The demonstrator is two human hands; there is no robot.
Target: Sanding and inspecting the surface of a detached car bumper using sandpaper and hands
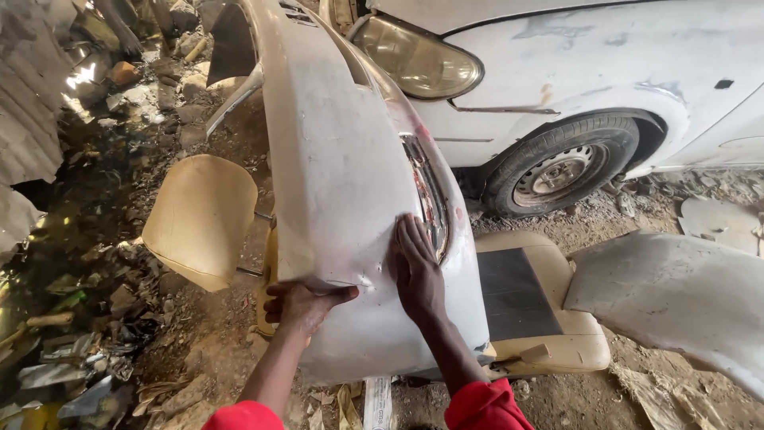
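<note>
1. A white car bumper [334,159] is propped on a tan car seat [549,318], its long axis running away from the person toward the white car [621,72].
2. The near end is gripped at its left edge by the left hand [302,302], fingers curled onto it.
3. The right hand [415,267] is laid flat, fingers open, just right of centre, beside the lamp recess [430,203].
</note>
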